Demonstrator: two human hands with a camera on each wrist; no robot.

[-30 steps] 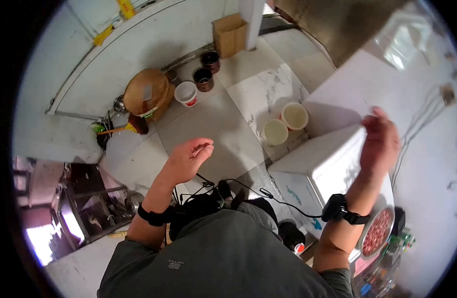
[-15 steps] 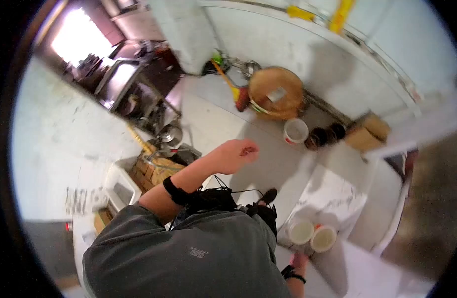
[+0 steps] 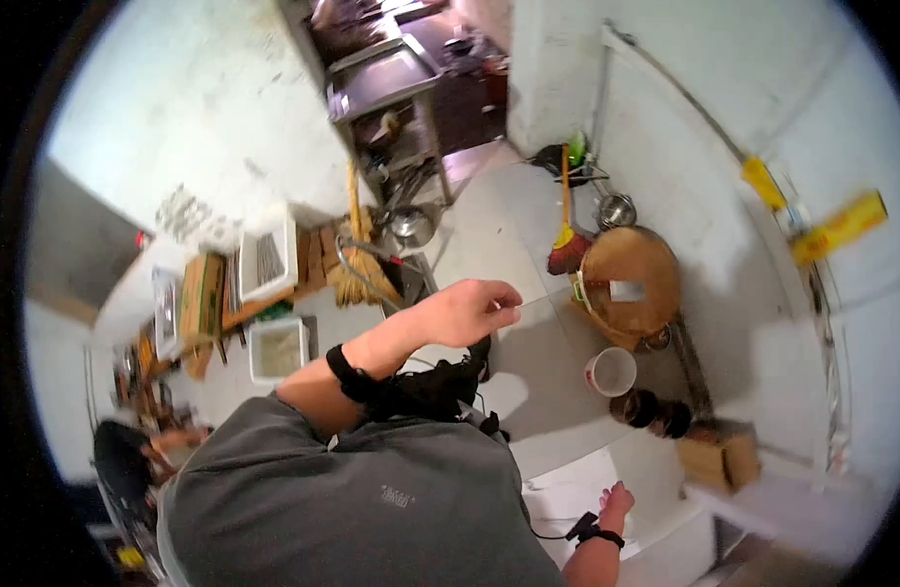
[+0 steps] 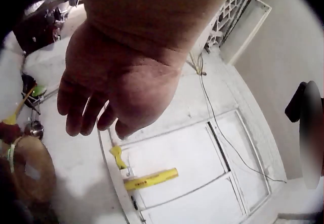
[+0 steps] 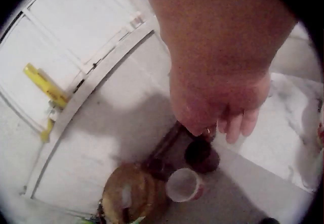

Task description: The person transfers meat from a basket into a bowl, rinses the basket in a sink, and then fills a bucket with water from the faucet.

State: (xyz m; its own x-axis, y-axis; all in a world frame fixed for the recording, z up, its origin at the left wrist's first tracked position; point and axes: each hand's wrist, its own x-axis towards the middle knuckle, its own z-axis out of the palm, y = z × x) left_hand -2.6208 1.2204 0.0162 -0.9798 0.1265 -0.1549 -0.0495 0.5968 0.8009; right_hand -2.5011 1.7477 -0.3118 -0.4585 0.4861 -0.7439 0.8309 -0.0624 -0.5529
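My left hand (image 3: 472, 313) is held out in front of the body in the head view, fingers loosely bent, touching nothing. In the left wrist view the same hand (image 4: 119, 85) hangs with relaxed fingers and an empty palm. Low at the right of the head view, my right hand (image 3: 617, 501) hangs over the floor beside the body. The right wrist view shows this hand (image 5: 220, 105) with loose fingers and nothing in them. Nearest to it there are a dark pot (image 5: 202, 155) and a white bucket (image 5: 184, 185), both apart from the hand.
A round wooden lid or board (image 3: 631, 284) leans at the wall, with a broom (image 3: 567, 249) beside it. A cardboard box (image 3: 719, 460) stands at the lower right. White bins (image 3: 279, 350) and a straw broom (image 3: 364, 277) are on the left. A person (image 3: 127, 460) is at the far left.
The head view has swung left, bringing the bins, brooms and another person into sight while the freezer-like white box and two filled buckets left it. My right arm has lowered. Both hands remain empty.
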